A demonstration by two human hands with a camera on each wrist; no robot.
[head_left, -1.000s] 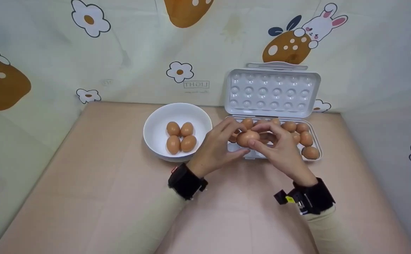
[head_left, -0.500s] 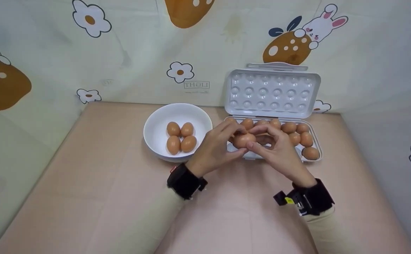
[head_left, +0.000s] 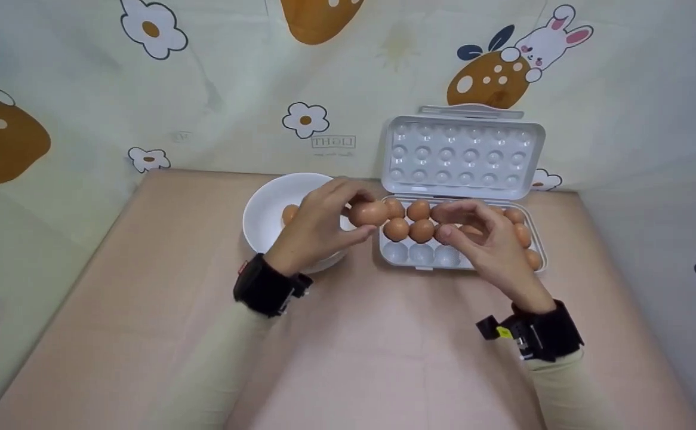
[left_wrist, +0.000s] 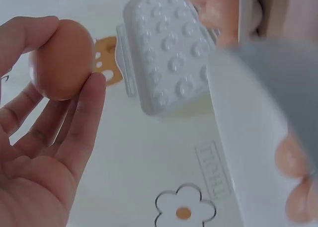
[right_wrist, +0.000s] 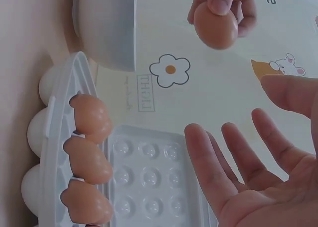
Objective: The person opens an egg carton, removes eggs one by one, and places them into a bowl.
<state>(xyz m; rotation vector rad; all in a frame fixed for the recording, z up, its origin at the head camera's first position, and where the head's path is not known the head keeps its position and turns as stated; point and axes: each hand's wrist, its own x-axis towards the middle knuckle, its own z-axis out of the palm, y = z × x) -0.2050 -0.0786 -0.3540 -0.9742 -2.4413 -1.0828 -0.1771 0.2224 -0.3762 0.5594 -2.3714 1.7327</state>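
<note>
My left hand (head_left: 318,224) pinches a brown egg (head_left: 368,214) between thumb and fingertips, held up at the right rim of the white bowl (head_left: 258,203). In the left wrist view the same egg (left_wrist: 63,60) shows whole. The hand hides most of the eggs in the bowl; one egg (head_left: 289,213) peeks out. Over the right part of the white egg carton (head_left: 405,264), my right hand (head_left: 494,245) holds nothing, its fingers relaxed and parted from the thumb, as the right wrist view also shows. Two rows at the carton's left hold eggs; several front cups are bare.
The carton's dimpled lid (head_left: 464,155) stands raised against the patterned cloth (head_left: 222,89) behind. Bowl and carton sit side by side near the back edge of the pinkish table (head_left: 348,370).
The egg was between both hands over the carton; the right hand has let go. My left hand has carried it left to the bowl, while the right hand has shifted slightly right.
</note>
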